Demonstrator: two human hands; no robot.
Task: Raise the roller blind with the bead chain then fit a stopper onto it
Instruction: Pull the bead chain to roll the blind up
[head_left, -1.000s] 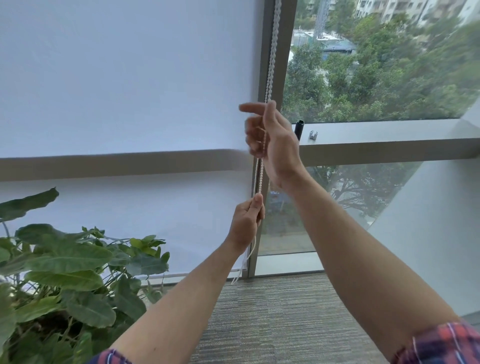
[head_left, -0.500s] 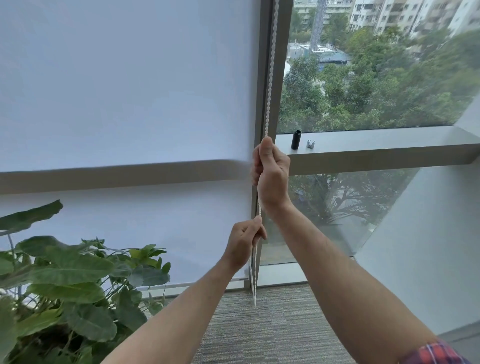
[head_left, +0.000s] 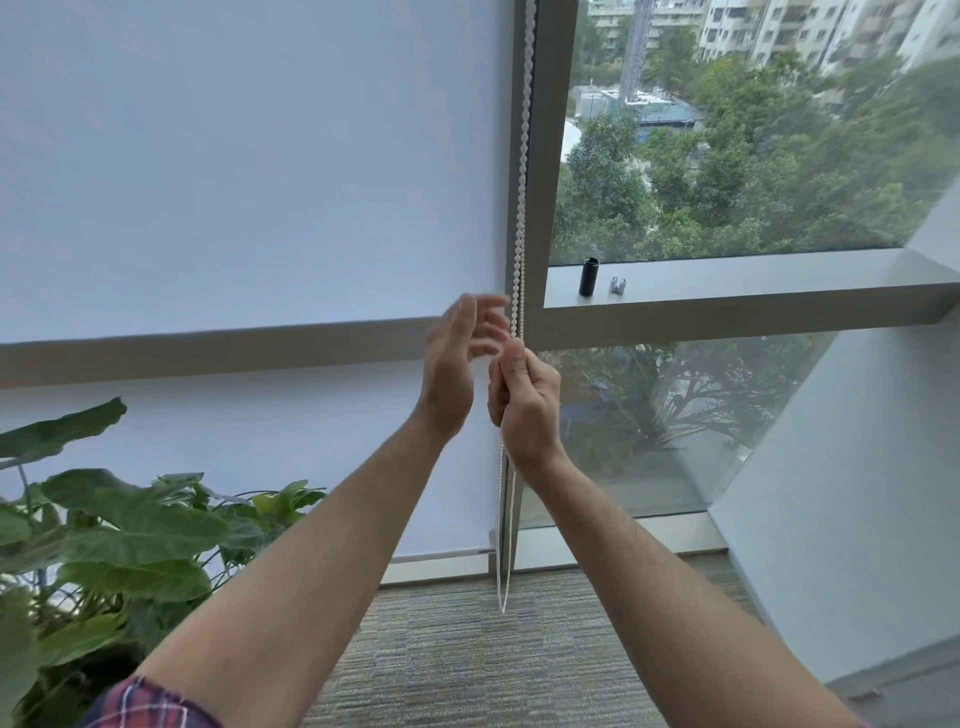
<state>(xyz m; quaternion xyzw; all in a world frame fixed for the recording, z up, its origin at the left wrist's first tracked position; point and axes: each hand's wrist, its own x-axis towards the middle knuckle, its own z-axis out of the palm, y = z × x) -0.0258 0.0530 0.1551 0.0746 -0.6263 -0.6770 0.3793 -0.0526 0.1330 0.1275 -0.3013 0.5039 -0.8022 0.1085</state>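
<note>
A white roller blind (head_left: 249, 171) covers the left window down to its bottom bar (head_left: 441, 555) near the floor. The white bead chain (head_left: 521, 171) hangs along the grey mullion, its loop ending just above the carpet. My right hand (head_left: 524, 405) grips the chain at sill height, thumb up. My left hand (head_left: 457, 358) is raised just left of the chain, blurred, with its fingers spread and nothing in it. A small silvery stopper (head_left: 617, 285) lies on the window ledge beside a black cylinder (head_left: 589, 276).
A large leafy plant (head_left: 104, 535) fills the lower left. The grey window ledge (head_left: 753, 280) runs to the right. A slanted white wall (head_left: 852, 493) closes the right side. Striped carpet (head_left: 467, 649) lies below.
My left hand let go of the lower chain and rose to sill height with fingers spread. My right hand pulled the chain down, still gripping it.
</note>
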